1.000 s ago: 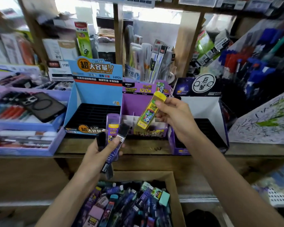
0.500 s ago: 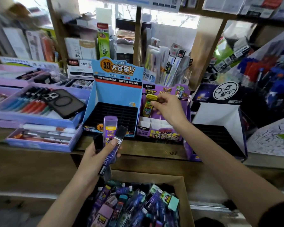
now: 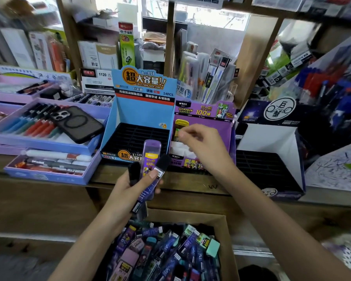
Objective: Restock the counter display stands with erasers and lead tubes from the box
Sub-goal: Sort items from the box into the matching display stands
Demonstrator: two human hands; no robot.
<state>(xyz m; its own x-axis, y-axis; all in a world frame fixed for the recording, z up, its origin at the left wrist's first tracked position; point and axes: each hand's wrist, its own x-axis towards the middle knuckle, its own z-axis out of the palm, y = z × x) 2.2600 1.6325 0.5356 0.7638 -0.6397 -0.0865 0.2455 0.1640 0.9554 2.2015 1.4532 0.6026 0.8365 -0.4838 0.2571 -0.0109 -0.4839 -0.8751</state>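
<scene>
There's the blue stand (image 3: 142, 112), black grid inside. Right of it a purple stand (image 3: 225, 128), yellow-capped tube (image 3: 181, 125) in it. In front, a purple tube (image 3: 151, 153) — left, a black phone (image 3: 77, 123) on a lilac tray (image 3: 39, 141).

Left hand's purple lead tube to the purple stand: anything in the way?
Yes. The right hand hangs over the front slots of the purple stand, by the yellow tube standing there, between the stand and the purple lead tube that the left hand grips. Nothing else visible blocks it.

yellow lead tube (image 3: 181, 127): now upright in purple stand's (image 3: 228, 136) rear left corner
right hand (image 3: 203, 145): lowered, fingertips beside tube
</scene>
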